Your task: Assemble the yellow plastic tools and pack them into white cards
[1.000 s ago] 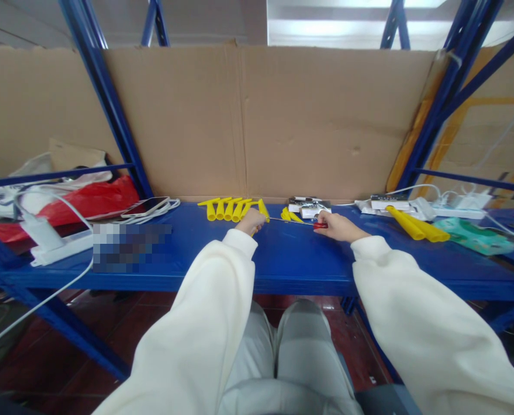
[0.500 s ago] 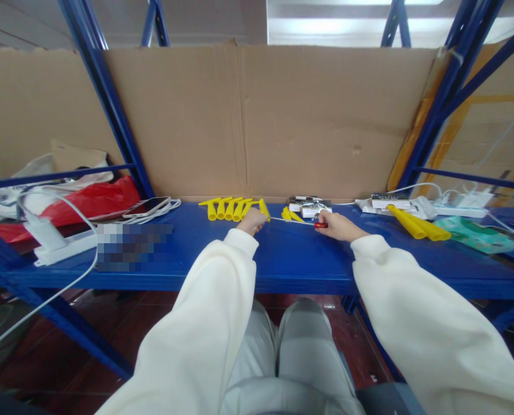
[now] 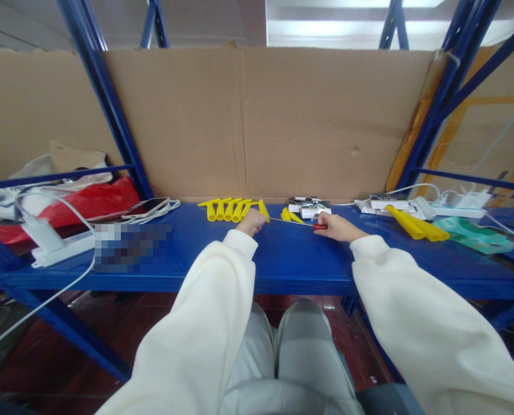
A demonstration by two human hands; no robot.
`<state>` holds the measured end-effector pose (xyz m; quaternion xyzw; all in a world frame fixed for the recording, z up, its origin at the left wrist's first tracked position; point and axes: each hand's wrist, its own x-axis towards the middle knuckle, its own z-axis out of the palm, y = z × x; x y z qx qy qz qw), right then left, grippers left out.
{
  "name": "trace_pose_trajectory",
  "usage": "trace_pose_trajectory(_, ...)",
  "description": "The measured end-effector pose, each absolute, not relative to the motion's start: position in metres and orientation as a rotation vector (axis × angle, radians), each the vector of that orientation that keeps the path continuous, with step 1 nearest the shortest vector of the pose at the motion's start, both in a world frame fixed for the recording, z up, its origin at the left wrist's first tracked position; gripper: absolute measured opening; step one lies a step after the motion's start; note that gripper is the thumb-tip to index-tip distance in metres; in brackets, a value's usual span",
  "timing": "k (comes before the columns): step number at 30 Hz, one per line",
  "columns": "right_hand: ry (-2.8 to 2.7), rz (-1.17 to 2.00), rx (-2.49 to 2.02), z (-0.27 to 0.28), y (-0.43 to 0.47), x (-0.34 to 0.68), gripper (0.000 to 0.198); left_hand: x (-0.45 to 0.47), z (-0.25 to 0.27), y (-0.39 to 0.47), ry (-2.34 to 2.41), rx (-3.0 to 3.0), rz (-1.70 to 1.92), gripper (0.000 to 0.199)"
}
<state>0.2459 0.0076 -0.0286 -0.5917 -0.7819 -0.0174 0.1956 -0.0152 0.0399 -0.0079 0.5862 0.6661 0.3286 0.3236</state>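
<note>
My left hand [image 3: 251,222] is closed around a yellow plastic tube-shaped part [image 3: 263,210], whose upper end sticks out past the fingers. In my right hand [image 3: 338,226] is a screwdriver [image 3: 319,227] with a red handle. Its thin metal shaft points left and reaches the yellow part; whether the tip touches or enters it is too small to tell. Just left of my left hand stand several similar yellow parts [image 3: 225,211] in a row. Between and behind the hands lie a few flat yellow pieces [image 3: 290,216] next to small white boxes [image 3: 315,210].
The blue shelf [image 3: 302,262] has a cardboard panel [image 3: 317,121] along its back. On the right are larger yellow tubes [image 3: 415,225], a green packet [image 3: 475,234] and a power strip. On the left sit a phone [image 3: 146,208], cables, a white power strip [image 3: 64,252] and a red bag [image 3: 94,202].
Both hands stay nearly in place, still on the yellow part and the screwdriver. The screwdriver's shaft looks slightly different in shine; the view has shifted a little.
</note>
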Motion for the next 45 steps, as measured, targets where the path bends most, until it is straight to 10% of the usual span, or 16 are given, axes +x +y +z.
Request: trace_pose_trajectory(45,-2.191,0.086,-1.499,-0.033,0.013,0.251,0.019,-0.015,-0.008,0.041,1.767,1.552,0.858,0.017)
